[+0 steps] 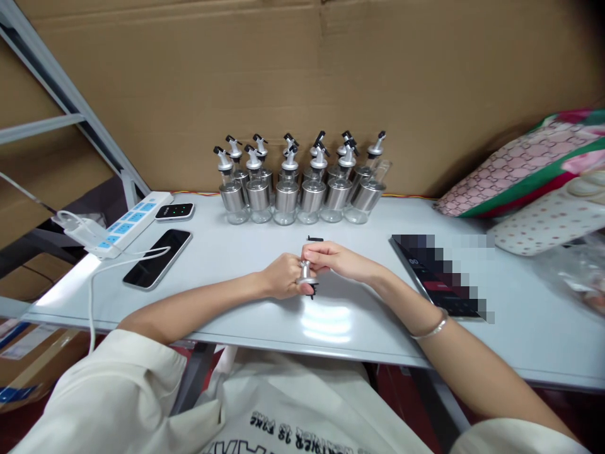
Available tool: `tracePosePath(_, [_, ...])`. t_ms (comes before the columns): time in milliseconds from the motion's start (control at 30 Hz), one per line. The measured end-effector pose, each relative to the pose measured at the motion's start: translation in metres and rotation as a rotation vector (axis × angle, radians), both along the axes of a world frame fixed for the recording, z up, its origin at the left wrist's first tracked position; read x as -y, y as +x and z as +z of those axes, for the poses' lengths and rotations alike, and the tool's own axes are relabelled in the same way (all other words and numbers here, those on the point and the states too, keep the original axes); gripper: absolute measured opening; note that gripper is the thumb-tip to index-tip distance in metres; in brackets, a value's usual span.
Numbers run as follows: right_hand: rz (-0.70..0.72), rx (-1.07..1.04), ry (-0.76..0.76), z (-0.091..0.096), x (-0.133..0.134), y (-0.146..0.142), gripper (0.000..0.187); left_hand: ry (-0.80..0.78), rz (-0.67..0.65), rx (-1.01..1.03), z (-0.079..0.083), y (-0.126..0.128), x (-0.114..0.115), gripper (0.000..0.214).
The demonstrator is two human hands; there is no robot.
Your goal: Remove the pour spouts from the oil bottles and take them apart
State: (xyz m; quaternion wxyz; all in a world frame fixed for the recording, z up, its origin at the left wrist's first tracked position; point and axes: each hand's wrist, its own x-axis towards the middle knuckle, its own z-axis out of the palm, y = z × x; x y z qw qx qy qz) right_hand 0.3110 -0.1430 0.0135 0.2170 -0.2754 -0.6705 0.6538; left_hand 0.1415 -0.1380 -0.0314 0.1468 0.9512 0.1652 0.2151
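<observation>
My left hand [282,276] and my right hand [333,258] meet at the middle of the white table [265,315]. Both are closed on a small silver pourer cap [307,273] with a black part hanging below it. The left fingers wrap it from the left and the right fingertips pinch its top. A small black piece [314,239] lies on the table just beyond the hands. Behind it, several glass bottles with steel sleeves and pourer tops [302,189] stand in two rows against the cardboard wall.
A black phone [158,257] on a white cable, a small black device [174,211] and a power strip [127,224] lie at the left. A dark tablet [439,277] lies at the right, with patterned cushions [534,170] and a clear plastic bag [579,271] beyond.
</observation>
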Motion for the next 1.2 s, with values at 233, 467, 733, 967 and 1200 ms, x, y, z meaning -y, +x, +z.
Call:
tracePosePath(233, [-0.033, 0.140, 0.120, 0.001, 0.002, -0.001, 0.042, 0.212, -0.044, -0.056, -0.004, -0.001, -0.007, 0.087])
tracePosePath(467, [-0.217, 0.186, 0.178, 0.001, -0.009, 0.009, 0.047, 0.315, -0.111, -0.198, -0.001, -0.002, -0.007, 0.076])
tracePosePath(733, [-0.359, 0.341, 0.352, -0.005, -0.027, 0.026, 0.037, 0.192, -0.130, -0.158, 0.002, -0.001, -0.009, 0.079])
tracePosePath(967, [-0.310, 0.633, 0.649, -0.014, -0.025, 0.019, 0.028, 0.186, -0.129, -0.176, 0.000, -0.002, -0.009, 0.072])
tracePosePath(1200, [-0.294, 0.680, 0.666, -0.016, -0.026, 0.021, 0.022, 0.165, -0.126, -0.167, 0.002, -0.001, -0.008, 0.075])
